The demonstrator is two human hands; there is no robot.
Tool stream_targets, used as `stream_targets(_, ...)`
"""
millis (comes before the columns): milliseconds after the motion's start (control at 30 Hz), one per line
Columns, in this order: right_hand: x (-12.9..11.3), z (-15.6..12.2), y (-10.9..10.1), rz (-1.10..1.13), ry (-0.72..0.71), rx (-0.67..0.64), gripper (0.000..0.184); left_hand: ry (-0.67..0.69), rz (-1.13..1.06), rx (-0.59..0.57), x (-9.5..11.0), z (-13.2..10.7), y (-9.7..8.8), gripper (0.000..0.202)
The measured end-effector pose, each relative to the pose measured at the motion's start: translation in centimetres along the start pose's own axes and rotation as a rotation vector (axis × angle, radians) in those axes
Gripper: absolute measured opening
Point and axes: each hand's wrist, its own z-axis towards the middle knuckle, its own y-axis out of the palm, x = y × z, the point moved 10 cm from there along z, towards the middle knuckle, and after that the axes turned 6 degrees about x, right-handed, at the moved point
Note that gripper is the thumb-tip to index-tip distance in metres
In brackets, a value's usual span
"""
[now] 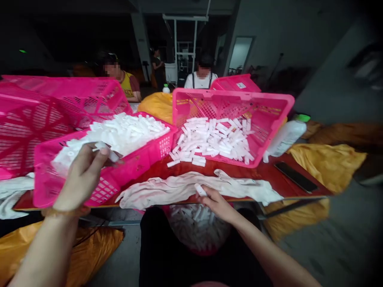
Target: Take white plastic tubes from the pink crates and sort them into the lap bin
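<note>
Nearly closed, left hand [80,177] and right hand [217,203] pinching white plastic pieces [200,190]

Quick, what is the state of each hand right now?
Left hand: closed, holding a white tube.
Right hand: closed, holding another white tube.

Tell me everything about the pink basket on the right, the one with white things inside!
It's a bright pink plastic crate with an open top and criss-cross lattice walls. It sits on a red tabletop. Inside, short white plastic pieces lie jumbled in a loose pile on its bottom.
</note>
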Motion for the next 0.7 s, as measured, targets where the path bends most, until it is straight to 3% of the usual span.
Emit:
stream_targets(67, 0.2, -2.4, 1.2, 0.087, 0.053, -0.051, 0.012, -0.039, -0.155, -0.131, 2.5, -5.4, 4.7, 0.034)
stream_targets(133, 0.0, -3.9, 1.7, 0.103, 0.065, -0.055, 0.015, 0.021, -0.157, -0.248, 5.0, -10.7, 9.5, 0.032)
stream_targets(233, -1.3, -5.4, 1.4, 0.072, -0.009, -0.048, 0.016, 0.083, -0.198, -0.285, 7.1, -16.3, 13.8, 0.023)
stream_targets(367, -2.7, -7.0, 0.7, -0.094, -0.133, -0.008, 0.014, 0.201, -0.219, -0.397, 8.9, -19.0, 16.4, 0.008)
stream_targets(533, -3.8, -8.2, 0.8, -0.642, -0.309, 0.169, 0.016, 0.115, -0.162, -0.529, 8.8, -20.1, 18.0, 0.017)
stream_targets(600, -3.6, -8.3, 1.4, -0.662, -0.321, 0.152, 0.016, 0.103, -0.165, -0.536, 8.9, -20.8, 18.5, 0.018)
stream_targets(700, -2.8, -8.0, 1.9, -0.420, -0.238, 0.071, 0.016, -0.011, -0.255, -0.540, 8.0, -21.4, 19.0, 0.026)
